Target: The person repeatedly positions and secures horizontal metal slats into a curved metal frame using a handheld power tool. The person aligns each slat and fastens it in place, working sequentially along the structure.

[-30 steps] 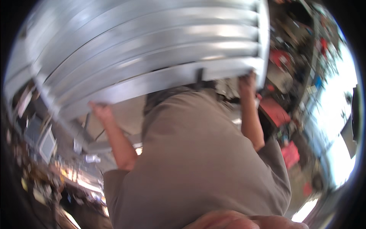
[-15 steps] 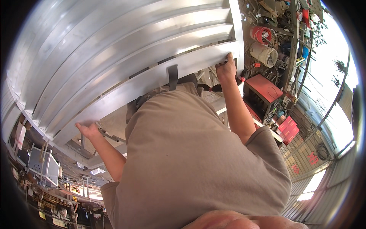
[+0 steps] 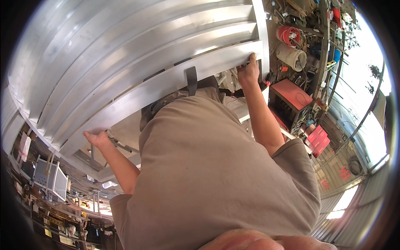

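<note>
A long flat silver metal slat (image 3: 162, 86) lies crosswise in front of me, nearest in a row of similar slats on a large metal frame (image 3: 261, 33). Near its left end, my left hand (image 3: 97, 138) grips the lower edge, thumb on the face and fingers partly hidden underneath. Toward the right end, my right hand (image 3: 248, 74) holds the same edge, its thumb pressed on top. A narrow dark strip (image 3: 191, 81) hangs over the slat at its middle. Dark gaps show between this slat and the one beyond it.
To the right are a red bucket (image 3: 288, 36), a dirty white bucket (image 3: 293, 57), a red-topped cabinet (image 3: 291, 93) and red boxes (image 3: 318, 141), with assorted scrap around them. A grey metal box-like stand (image 3: 51, 179) and cluttered racks are at lower left.
The whole view has shifted slightly, with surroundings a little farther right and the slat a little higher in the picture. Both hands keep their grip at the same places on the slat.
</note>
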